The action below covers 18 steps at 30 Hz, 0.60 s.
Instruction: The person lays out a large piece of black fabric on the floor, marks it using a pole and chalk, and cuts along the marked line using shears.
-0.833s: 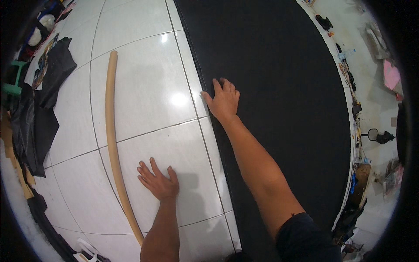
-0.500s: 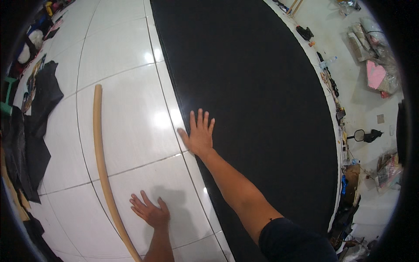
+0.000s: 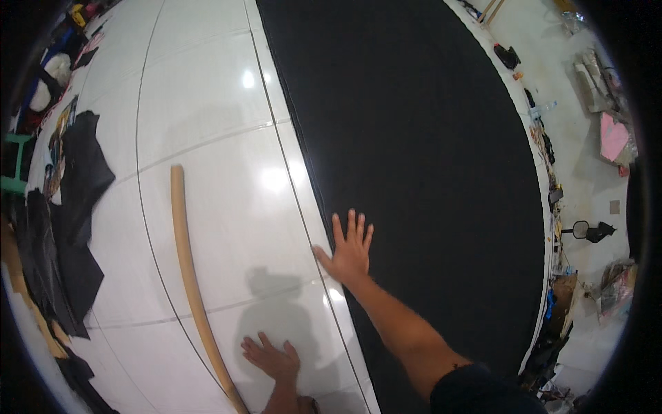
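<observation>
My right hand [image 3: 350, 257] lies palm down with fingers spread on the left edge of a long sheet of black fabric [image 3: 414, 138]. Its thumb reaches over the edge onto the white tiles [image 3: 221, 241]. My left hand [image 3: 274, 357] is at the lower middle, over the tiles, palm down with fingers apart and holding nothing. Whether it presses on the floor, I cannot tell. To its left lies a long brown tube [image 3: 185, 255], running from the middle of the tiles to the lower edge of the picture.
Dark pieces of material [image 3: 79, 228] lie at the left, near a green plastic stool [image 3: 15, 162]. Along the fabric's right side runs a row of clutter with a clear bottle [image 3: 545, 108] and a mirror [image 3: 581, 230]. Plastic-wrapped bundles [image 3: 616, 138] sit farther right.
The whole view has shifted, so floor, fabric and tube appear lower and farther right. My right hand keeps its place on the fabric edge; my left hand is slightly farther up the tiles.
</observation>
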Available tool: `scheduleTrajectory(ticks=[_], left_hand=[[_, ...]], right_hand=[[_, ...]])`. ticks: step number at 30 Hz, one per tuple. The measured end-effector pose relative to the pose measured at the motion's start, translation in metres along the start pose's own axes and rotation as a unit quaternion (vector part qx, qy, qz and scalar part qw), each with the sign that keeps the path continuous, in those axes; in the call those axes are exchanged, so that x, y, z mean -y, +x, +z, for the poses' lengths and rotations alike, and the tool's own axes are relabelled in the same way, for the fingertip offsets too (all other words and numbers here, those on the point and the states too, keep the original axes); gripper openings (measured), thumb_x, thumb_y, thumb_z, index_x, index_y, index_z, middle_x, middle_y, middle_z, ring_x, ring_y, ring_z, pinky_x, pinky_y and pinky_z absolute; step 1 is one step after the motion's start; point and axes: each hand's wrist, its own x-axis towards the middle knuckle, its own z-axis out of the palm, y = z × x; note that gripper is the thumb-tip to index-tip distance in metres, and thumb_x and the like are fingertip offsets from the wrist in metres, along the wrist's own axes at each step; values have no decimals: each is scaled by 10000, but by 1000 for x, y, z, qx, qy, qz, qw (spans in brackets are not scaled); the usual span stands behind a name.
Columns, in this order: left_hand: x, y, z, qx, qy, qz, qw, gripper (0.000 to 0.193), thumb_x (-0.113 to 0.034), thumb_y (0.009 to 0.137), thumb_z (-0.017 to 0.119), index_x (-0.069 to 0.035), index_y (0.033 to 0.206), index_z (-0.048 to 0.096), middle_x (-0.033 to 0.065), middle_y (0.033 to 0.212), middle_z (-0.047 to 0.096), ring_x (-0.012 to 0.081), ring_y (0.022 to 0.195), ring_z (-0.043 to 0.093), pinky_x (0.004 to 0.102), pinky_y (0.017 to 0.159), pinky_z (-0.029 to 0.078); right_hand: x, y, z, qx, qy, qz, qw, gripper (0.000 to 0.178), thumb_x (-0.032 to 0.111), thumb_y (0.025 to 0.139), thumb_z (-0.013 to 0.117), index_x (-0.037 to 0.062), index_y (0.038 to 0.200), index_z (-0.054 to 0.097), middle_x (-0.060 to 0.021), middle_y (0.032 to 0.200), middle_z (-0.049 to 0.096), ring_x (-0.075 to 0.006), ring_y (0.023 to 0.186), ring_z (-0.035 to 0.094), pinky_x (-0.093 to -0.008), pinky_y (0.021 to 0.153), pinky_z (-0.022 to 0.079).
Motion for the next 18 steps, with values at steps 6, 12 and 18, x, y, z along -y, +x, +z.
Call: scheduleTrajectory(ticks=[6,12,18], left_hand=[[2,1,-11,-13,-23,35,999,717,-296,830,601,44,1402,334,330,1473,209,509,1380,175,653,1102,95],[-54,193,-55,-46,-188,62,979,447,-191,850,612,59,1203,499,303,1262,436,454,1253,340,565,1074,235],[-152,442,-91,-132,-100,33,986,601,-311,939,526,-8,1431,362,298,1503,246,448,1419,178,519,1164,129]], right_hand=[[-1,5,-9,47,-6,16,999,913,717,872,408,92,1517,242,-263,1568,86,-432,1460,-7,-609,1135,-46],[-14,6,-11,69,5,45,997,900,750,856,397,154,1518,270,-230,1581,66,-409,1466,-19,-601,1141,-39],[-4,17,-9,131,23,47,990,925,794,837,359,174,1517,270,-229,1580,66,-412,1465,-29,-601,1139,-51]])
